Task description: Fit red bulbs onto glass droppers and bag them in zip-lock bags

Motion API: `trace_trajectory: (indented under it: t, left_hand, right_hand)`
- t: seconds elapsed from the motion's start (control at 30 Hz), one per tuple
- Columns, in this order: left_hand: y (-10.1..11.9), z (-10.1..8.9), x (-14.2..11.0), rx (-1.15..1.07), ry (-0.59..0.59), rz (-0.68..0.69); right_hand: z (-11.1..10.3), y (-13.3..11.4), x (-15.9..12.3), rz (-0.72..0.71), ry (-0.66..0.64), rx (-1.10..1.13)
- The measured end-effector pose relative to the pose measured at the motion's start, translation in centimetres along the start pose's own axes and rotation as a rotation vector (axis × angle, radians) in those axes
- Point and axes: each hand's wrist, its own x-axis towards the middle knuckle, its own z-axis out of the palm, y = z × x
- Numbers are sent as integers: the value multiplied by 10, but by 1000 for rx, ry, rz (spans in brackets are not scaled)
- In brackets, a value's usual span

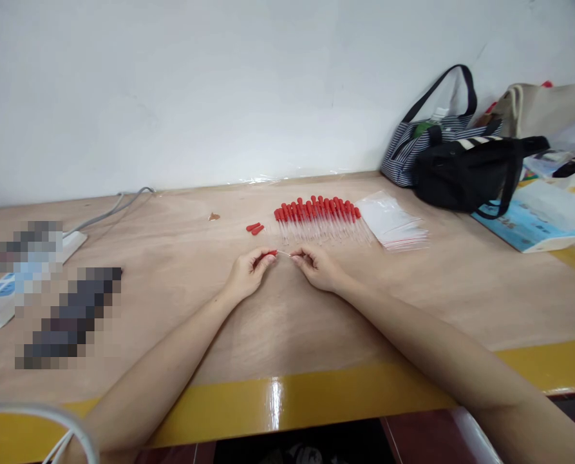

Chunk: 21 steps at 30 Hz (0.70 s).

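Red bulb (271, 253) in left fingers (263, 260); clear tube (284, 254) at right fingers (302, 259).

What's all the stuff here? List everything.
droppers: many, red-clear, mid-table
loose bulbs: two, red, left of droppers
plastic bags: several, clear, right of droppers
scrap: one, brown, back left
cables: several, gray-white, left
carry bags: three, striped, black, beige, back right
box: one, blue, right
blurred objects: unclear, dark, left
table: one, brown, yellow-edged
wall: one, white, behind
held dropper: one, red-clear, between hands
left hand: one, bulb end
right hand: one, tube end
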Motion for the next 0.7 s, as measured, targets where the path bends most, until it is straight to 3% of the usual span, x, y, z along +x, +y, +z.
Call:
trace_trajectory:
  t: [0.1,0.27,0.53,0.7]
  left_hand:
    - [-2,1,-2,-74,-23,-29]
    - [2,0,-6,-5,-53,25]
    - [8,-2,-7,203,-103,144]
    - [10,-2,-7,240,-110,160]
  right_hand:
    - [0,3,1,2,-42,37]
    - [-4,10,2,-22,-105,40]
    - [-17,-1,0,-130,-113,-332]
    - [-13,-6,-1,-165,-104,-417]
